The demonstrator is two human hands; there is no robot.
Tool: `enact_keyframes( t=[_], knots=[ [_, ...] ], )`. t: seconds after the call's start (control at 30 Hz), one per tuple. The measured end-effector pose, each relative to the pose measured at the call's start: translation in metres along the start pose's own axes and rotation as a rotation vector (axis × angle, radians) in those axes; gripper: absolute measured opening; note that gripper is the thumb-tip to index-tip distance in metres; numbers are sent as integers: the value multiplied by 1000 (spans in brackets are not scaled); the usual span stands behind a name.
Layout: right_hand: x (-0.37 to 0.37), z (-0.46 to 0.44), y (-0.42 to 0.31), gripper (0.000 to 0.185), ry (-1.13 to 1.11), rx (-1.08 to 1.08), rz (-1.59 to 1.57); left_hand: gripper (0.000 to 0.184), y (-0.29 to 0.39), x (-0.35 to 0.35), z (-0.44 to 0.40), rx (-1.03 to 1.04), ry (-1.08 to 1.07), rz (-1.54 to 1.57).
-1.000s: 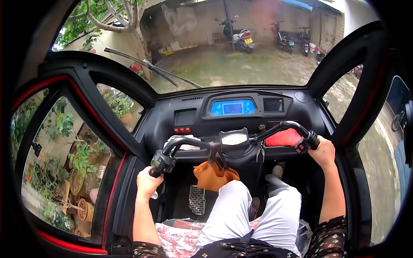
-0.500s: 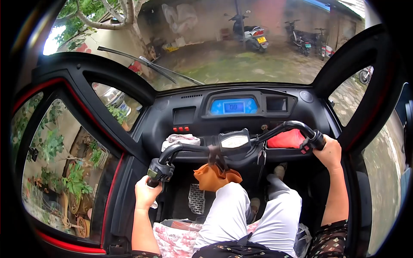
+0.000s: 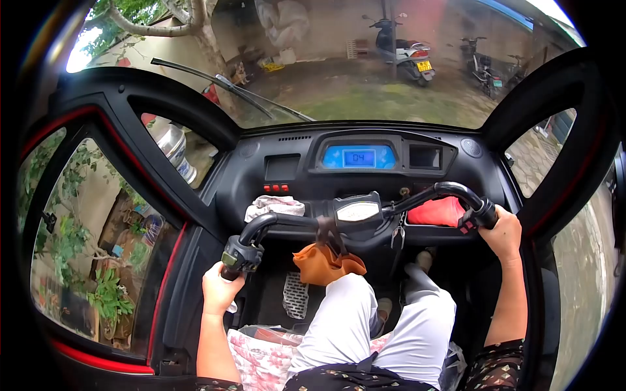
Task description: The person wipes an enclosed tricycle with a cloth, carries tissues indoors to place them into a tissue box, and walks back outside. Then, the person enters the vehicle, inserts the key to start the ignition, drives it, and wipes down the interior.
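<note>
I sit in a small enclosed vehicle with both fists on its black handlebar (image 3: pixel 280 221). My left hand (image 3: pixel 222 289) is wrapped round the left grip, just below a switch block (image 3: pixel 241 256). My right hand (image 3: pixel 503 234) closes round the right grip, beside a control with red buttons (image 3: pixel 467 223). An orange-brown bag (image 3: pixel 326 264) hangs by its strap from the middle of the bar, above my knees. Behind the bar, the blue display (image 3: pixel 358 158) reads what looks like 04. A key with a fob (image 3: pixel 397 236) dangles under the bar.
A folded cloth (image 3: pixel 274 207) and a red item (image 3: pixel 435 212) lie in the dashboard trays. A metal pedal (image 3: pixel 296 296) is on the floor. Through the windshield stand a parked scooter (image 3: pixel 407 55), another two-wheeler (image 3: pixel 481 68), a tree (image 3: pixel 210 39) and a wall. Plants (image 3: pixel 111 296) grow outside the left window.
The display went from 00 to about 04. The scooter and courtyard have shifted right in the windshield, and the view through the left window has changed. Both hands keep their grip.
</note>
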State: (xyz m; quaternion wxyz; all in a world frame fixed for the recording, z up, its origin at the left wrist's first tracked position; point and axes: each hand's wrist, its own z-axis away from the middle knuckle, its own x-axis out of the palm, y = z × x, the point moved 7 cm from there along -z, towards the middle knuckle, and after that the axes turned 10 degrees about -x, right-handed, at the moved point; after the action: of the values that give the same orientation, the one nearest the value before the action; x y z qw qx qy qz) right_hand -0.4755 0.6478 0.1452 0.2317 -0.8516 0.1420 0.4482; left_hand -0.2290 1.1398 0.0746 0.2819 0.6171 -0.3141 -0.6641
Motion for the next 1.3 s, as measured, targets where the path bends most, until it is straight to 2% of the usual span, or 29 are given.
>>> enact_keyframes(
  t=[0.4, 0.5, 0.63, 0.93, 1.1, 1.3],
  knots=[
    [-1, -3, -4, 26, 14, -17, 22, 21, -6, 0, 2, -18, 30, 14],
    [0, -3, -5, 26, -29, 10, 5, 23, 4, -4, -1, 87, 73, -4],
    [-5, 4, -3, 25, -4, -8, 19, 26, -5, -3, -5, 13, 41, -22],
    [-2, 4, -1, 30, -89, 13, -32, 27, -12, 0, -6, 0, 29, -14],
    [1, 5, -2, 27, -78, 48, -21, 27, 9, -8, -3, 109, 120, -94],
    [-5, 9, -3, 21, -33, 44, -9, 26, 20, -10, 3, 138, 235, -170]
  ],
)
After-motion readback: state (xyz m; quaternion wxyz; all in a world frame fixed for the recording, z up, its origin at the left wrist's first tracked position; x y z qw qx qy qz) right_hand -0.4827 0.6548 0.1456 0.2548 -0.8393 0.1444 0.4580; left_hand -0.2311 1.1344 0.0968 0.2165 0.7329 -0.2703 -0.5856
